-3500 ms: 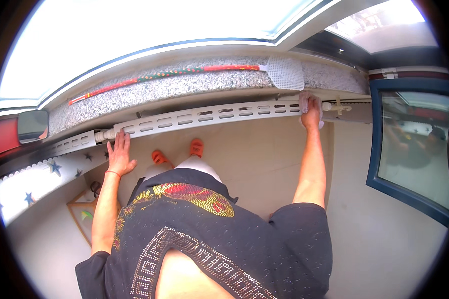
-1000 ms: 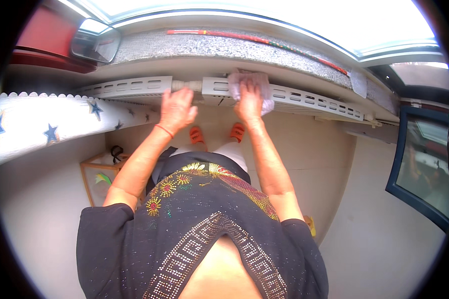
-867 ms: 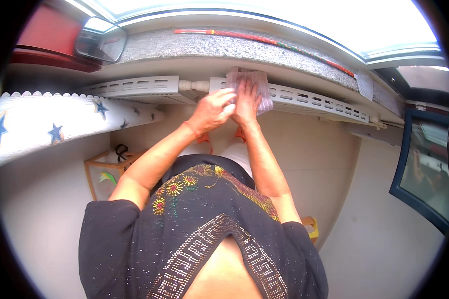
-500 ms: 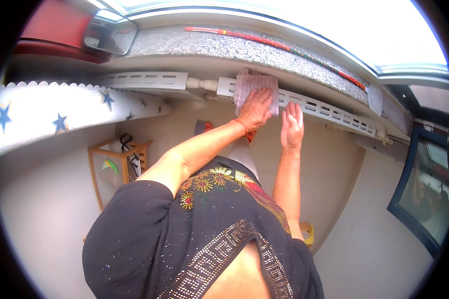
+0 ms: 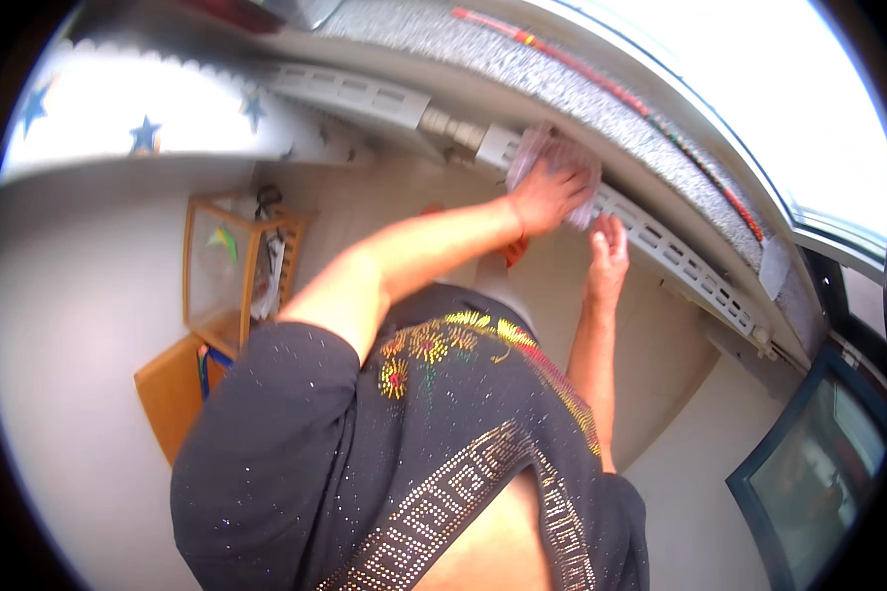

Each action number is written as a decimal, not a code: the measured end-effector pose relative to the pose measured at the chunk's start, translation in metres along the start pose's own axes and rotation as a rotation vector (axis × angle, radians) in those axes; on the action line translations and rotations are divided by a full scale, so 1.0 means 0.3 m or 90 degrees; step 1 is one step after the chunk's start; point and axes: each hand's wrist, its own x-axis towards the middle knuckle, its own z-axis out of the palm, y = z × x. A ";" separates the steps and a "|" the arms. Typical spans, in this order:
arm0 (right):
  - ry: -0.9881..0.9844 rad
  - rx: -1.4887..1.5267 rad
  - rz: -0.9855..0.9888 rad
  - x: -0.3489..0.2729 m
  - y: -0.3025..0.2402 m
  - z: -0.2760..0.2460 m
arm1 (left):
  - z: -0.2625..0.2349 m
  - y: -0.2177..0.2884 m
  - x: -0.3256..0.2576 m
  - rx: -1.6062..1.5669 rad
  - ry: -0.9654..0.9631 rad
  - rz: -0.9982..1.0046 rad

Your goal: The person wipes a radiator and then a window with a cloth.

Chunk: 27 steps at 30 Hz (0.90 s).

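A: We note the left hand [image 5: 550,189] at about one o'clock from picture centre, fingers spread and pressed flat on a pale cloth [image 5: 552,158]. It pins the cloth rather than closing round it.

B: And where does the cloth lie?

A: Against the white slotted rail [image 5: 660,241] that runs under the grey speckled sill [image 5: 581,84], just beside the metal pipe joint [image 5: 453,128] at the rail's eleven o'clock end. The cloth shows at the hand's twelve o'clock and three o'clock edges.

B: The right hand [image 5: 609,251]?

A: At roughly five o'clock of the left one, near it but apart. It is open, palm laid on the rail's lower edge, gripping nothing. The two forearms cross the view: the left one comes in from nine o'clock, the right one rises from six o'clock.

B: What else do we record?

A: A red and green cord [image 5: 611,94] lies along the top of the sill. At ten o'clock we see a white cover with blue stars [image 5: 148,133]. Below it, at nine o'clock, stands a small wooden cabinet [image 5: 232,271] with a glass front. At four o'clock is a dark-framed window panel [image 5: 818,473]. A black top with yellow flower stitching [image 5: 434,345] fills the lower middle. An orange slipper [image 5: 512,251] shows just under the left wrist, mostly hidden.
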 end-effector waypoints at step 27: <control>0.206 -0.795 -0.314 0.426 0.077 -0.312 | -0.026 -0.051 -0.124 0.017 0.093 -0.236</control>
